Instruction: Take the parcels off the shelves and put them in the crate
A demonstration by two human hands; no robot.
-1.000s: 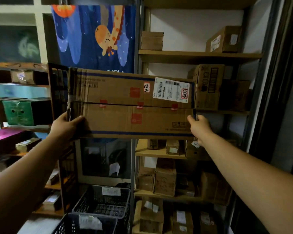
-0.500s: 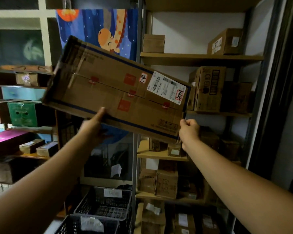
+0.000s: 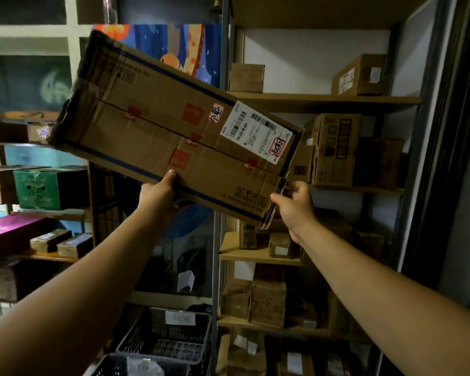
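Note:
A long flat cardboard parcel (image 3: 158, 131) with a white shipping label and blue edge stripes is held in the air, tilted with its left end high. My left hand (image 3: 158, 194) grips its lower long edge near the middle, thumb on the front face. My right hand (image 3: 293, 204) grips its lower right corner. Two dark mesh crates sit on the floor below, one (image 3: 168, 337) behind the other (image 3: 120, 367), each with a paper slip.
A wooden shelf unit (image 3: 323, 100) on the right holds several brown boxes on each level. Shelves on the left carry a green box (image 3: 52, 188), a pink box (image 3: 8, 232) and small parcels. A metal upright (image 3: 223, 63) stands between them.
The parcel went from level to tilted, left end rising. My left hand slid from its left end to the middle of the lower edge. My right hand dropped slightly at the right corner.

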